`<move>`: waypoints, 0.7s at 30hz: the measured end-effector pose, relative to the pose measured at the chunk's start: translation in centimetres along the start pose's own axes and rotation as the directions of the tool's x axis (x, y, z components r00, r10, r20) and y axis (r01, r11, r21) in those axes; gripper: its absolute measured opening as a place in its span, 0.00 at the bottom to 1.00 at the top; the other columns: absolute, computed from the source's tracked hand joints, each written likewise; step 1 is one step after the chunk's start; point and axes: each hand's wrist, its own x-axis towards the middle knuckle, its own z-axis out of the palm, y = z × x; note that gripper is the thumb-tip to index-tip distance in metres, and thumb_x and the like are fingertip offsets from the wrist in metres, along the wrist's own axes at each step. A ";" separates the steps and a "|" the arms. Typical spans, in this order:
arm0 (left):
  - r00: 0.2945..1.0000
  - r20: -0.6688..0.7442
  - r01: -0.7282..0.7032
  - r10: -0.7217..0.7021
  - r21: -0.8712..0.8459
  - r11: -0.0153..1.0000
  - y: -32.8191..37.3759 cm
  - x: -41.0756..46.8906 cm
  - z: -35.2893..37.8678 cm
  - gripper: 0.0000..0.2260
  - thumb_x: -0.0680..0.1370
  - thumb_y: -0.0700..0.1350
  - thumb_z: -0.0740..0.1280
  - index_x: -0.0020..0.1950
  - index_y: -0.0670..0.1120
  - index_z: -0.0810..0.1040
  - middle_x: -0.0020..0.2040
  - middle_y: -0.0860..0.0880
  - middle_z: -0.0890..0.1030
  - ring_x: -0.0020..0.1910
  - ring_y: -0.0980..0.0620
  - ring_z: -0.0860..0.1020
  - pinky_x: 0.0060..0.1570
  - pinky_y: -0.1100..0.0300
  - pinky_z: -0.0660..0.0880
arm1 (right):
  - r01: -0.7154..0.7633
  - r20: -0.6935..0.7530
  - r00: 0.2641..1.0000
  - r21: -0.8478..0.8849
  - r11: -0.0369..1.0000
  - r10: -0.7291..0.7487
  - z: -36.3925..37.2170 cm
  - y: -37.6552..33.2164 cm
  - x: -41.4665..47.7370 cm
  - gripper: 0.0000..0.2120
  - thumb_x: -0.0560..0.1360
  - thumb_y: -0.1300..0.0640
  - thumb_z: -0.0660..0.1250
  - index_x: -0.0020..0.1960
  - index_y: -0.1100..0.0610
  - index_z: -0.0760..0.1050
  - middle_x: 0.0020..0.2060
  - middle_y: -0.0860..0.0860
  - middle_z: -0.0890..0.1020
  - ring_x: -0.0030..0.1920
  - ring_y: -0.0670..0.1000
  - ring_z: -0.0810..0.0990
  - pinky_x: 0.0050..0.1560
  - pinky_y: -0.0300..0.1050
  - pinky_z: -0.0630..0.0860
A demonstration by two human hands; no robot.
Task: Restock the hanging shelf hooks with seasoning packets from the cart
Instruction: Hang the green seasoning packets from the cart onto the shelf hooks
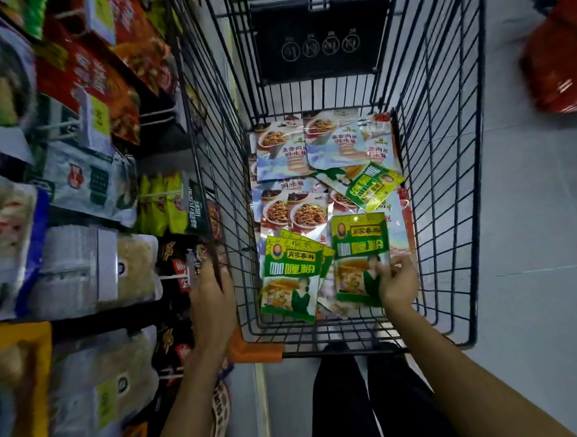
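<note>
At lower centre-right of the frame, the right hand (396, 284) pinches a green curry powder packet (359, 251) inside the black wire cart (440, 139). More green packets (289, 276) lie to its left. The left hand (210, 292) grips the cart's left rim, beside the shelf hooks (155, 195) at left.

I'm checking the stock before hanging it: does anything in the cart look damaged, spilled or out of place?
Nothing looks torn or spilled. One stray green curry powder packet lies tilted on the blue noodle-sauce packets toward the cart's far end, apart from the green stack and the held packet pinched by the right hand.
</note>
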 end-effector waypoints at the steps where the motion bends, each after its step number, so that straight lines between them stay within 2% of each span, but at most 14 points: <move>1: 1.000 -0.001 -0.009 0.009 -0.003 1.000 0.1 -0.2 -0.4 0.12 0.82 0.41 0.59 0.64 0.38 0.72 0.47 0.41 0.78 0.46 0.41 0.78 0.40 0.62 0.65 | 0.079 -0.039 0.996 0.004 0.997 -0.079 -0.9 -0.8 -0.5 0.05 0.77 0.61 0.65 0.51 0.62 0.74 0.48 0.60 0.80 0.51 0.60 0.79 0.47 0.50 0.75; 4: 0.995 -0.081 -0.057 0.057 0.006 0.998 1.2 -0.6 -1.8 0.14 0.81 0.41 0.61 0.65 0.38 0.72 0.57 0.41 0.77 0.57 0.44 0.75 0.50 0.60 0.67 | 0.231 -0.068 0.972 0.090 0.969 -0.226 -3.1 -3.7 -2.3 0.08 0.77 0.62 0.65 0.55 0.62 0.78 0.48 0.61 0.82 0.50 0.61 0.80 0.51 0.59 0.78; 6: 0.986 -0.132 -0.112 0.104 -0.055 0.992 2.8 -0.6 -2.8 0.18 0.80 0.46 0.63 0.67 0.40 0.71 0.60 0.46 0.75 0.58 0.52 0.72 0.55 0.63 0.66 | 0.258 0.044 0.961 0.227 0.939 -0.275 -3.5 -6.1 -4.4 0.08 0.77 0.63 0.66 0.55 0.62 0.78 0.47 0.61 0.82 0.49 0.61 0.80 0.50 0.58 0.79; 7: 0.990 -0.110 -0.108 0.093 -0.141 0.984 3.7 -0.5 -3.4 0.20 0.78 0.50 0.64 0.67 0.42 0.70 0.59 0.50 0.74 0.58 0.56 0.71 0.55 0.65 0.66 | 0.241 0.135 0.946 0.315 0.918 -0.295 -3.4 -7.4 -5.8 0.06 0.77 0.63 0.66 0.54 0.61 0.78 0.46 0.59 0.83 0.48 0.59 0.81 0.47 0.55 0.80; 9: 0.999 0.043 -0.013 0.030 -0.360 0.933 5.5 0.0 -4.7 0.24 0.73 0.57 0.65 0.66 0.47 0.71 0.58 0.55 0.75 0.55 0.60 0.73 0.54 0.68 0.69 | 0.159 0.330 0.883 0.459 0.874 -0.334 -2.8 -9.7 -8.8 0.05 0.77 0.63 0.66 0.51 0.56 0.78 0.43 0.56 0.84 0.44 0.54 0.83 0.42 0.49 0.81; 11: 0.969 0.245 0.106 0.023 -0.500 0.860 6.4 0.6 -6.0 0.19 0.70 0.58 0.66 0.58 0.52 0.75 0.52 0.58 0.81 0.51 0.63 0.78 0.49 0.72 0.73 | 0.071 0.477 0.800 0.527 0.847 -0.363 -1.6 -11.2 -11.1 0.05 0.77 0.63 0.66 0.51 0.55 0.78 0.44 0.57 0.85 0.44 0.55 0.84 0.45 0.52 0.82; 12: 0.950 0.310 0.144 0.037 -0.541 0.828 6.4 0.9 -6.5 0.16 0.69 0.57 0.68 0.55 0.53 0.77 0.49 0.58 0.84 0.49 0.62 0.80 0.46 0.71 0.75 | 0.028 0.534 0.758 0.546 0.837 -0.374 -1.0 -11.7 -12.0 0.06 0.77 0.62 0.66 0.53 0.57 0.78 0.45 0.58 0.85 0.45 0.56 0.85 0.47 0.53 0.82; 14: 0.934 0.356 0.225 0.003 -0.597 0.770 5.8 1.4 -7.4 0.16 0.68 0.53 0.72 0.54 0.49 0.80 0.49 0.52 0.85 0.50 0.53 0.83 0.49 0.59 0.78 | -0.007 0.598 0.692 0.565 0.825 -0.404 0.3 -12.2 -13.1 0.06 0.77 0.62 0.66 0.54 0.58 0.77 0.45 0.54 0.86 0.47 0.53 0.85 0.47 0.50 0.82; 15: 0.932 0.360 0.266 -0.037 -0.613 0.744 5.4 1.6 -7.8 0.18 0.67 0.50 0.73 0.55 0.46 0.79 0.50 0.48 0.85 0.51 0.49 0.83 0.52 0.53 0.78 | 0.023 0.601 0.676 0.560 0.828 -0.426 0.9 -12.2 -13.3 0.05 0.77 0.62 0.66 0.52 0.57 0.78 0.44 0.49 0.86 0.47 0.48 0.85 0.47 0.46 0.82; 16: 0.930 0.361 0.298 -0.071 -0.626 0.721 4.9 1.7 -8.0 0.19 0.67 0.48 0.74 0.55 0.44 0.79 0.51 0.44 0.85 0.51 0.46 0.83 0.53 0.50 0.78 | 0.056 0.599 0.672 0.545 0.836 -0.435 1.4 -12.2 -13.2 0.04 0.77 0.61 0.66 0.51 0.57 0.78 0.45 0.48 0.86 0.48 0.47 0.84 0.48 0.44 0.82; 18: 0.926 0.358 0.339 -0.122 -0.642 0.687 3.8 1.9 -8.3 0.18 0.66 0.46 0.74 0.54 0.43 0.80 0.49 0.44 0.85 0.47 0.46 0.84 0.50 0.50 0.79 | 0.089 0.598 0.692 0.486 0.870 -0.404 2.5 -11.4 -12.2 0.08 0.78 0.57 0.66 0.51 0.61 0.80 0.48 0.56 0.84 0.50 0.53 0.83 0.52 0.50 0.81; 21: 0.940 0.275 0.338 -0.204 -0.663 0.668 1.7 2.1 -8.6 0.15 0.67 0.45 0.74 0.53 0.43 0.80 0.44 0.47 0.86 0.43 0.50 0.84 0.42 0.55 0.81 | 0.060 0.550 0.790 0.372 0.926 -0.272 4.0 -8.1 -8.9 0.07 0.78 0.56 0.66 0.49 0.60 0.78 0.43 0.58 0.82 0.45 0.56 0.80 0.48 0.49 0.78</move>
